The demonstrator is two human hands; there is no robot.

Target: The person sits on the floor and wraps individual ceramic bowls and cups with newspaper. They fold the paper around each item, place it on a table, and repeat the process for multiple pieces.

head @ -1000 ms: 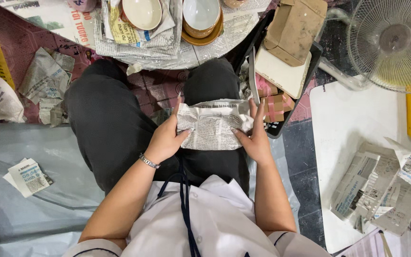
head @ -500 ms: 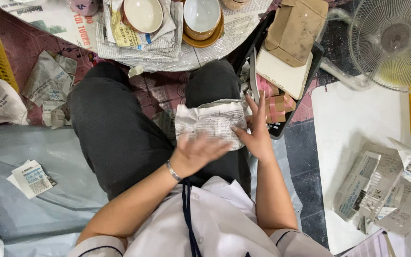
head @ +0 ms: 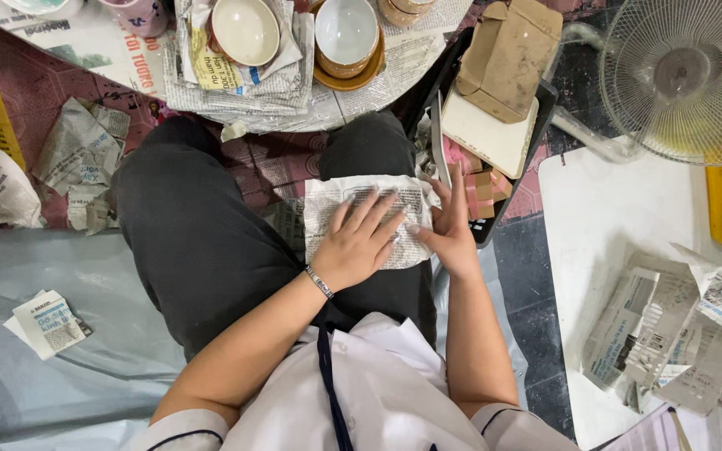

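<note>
One white fan [head: 685, 79] stands at your upper right, two loose heaps of newspaper [head: 670, 330] lie on the floor, and two bowls [head: 346, 32] sit on the paper-covered table ahead. One newspaper-wrapped bundle [head: 361, 219] rests on your right thigh. Your left hand [head: 358, 242] lies flat on it, fingers spread; your right hand [head: 449, 230] presses open against its right edge.

A newspaper-wrapped bundle [head: 361, 219] lies on the person's right thigh. The left hand [head: 359, 242] presses flat on top of the bundle, fingers spread; the right hand [head: 449, 230] touches its right edge. Beyond the bundle, two bowls [head: 294, 32] sit on a newspaper-covered worktop [head: 394, 71]. A fan [head: 685, 77] stands far right of it.
</note>
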